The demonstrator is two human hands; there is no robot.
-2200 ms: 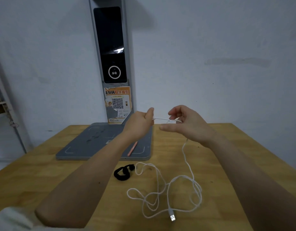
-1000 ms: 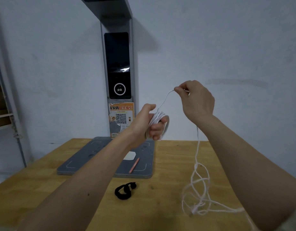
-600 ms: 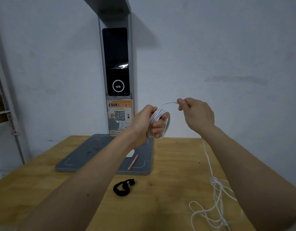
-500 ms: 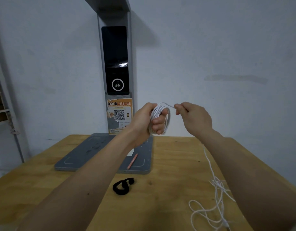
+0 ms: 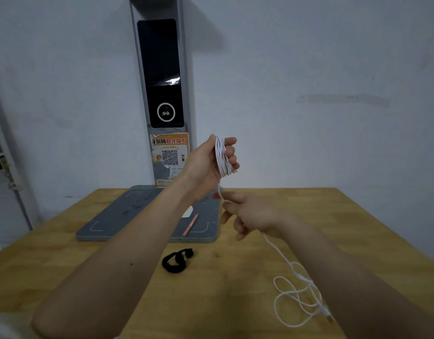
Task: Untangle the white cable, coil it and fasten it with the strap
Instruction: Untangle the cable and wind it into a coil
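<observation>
Wooden table point(image 5: 308, 216), bearing grey pad point(image 5: 137, 214) with pink pen point(image 5: 190, 225). Left hand point(image 5: 206, 165), raised, fingers curled round coiled turns of white cable point(image 5: 220, 155). Right hand point(image 5: 250, 214), below it, pinching the running length; loose tail loops on the tabletop near the right forearm (plug end blurred). Black strap point(image 5: 177, 260), lying apart, unused. Coiling part done, judged: feed each turn snug, keep tension even, clear the tail loops first.
</observation>
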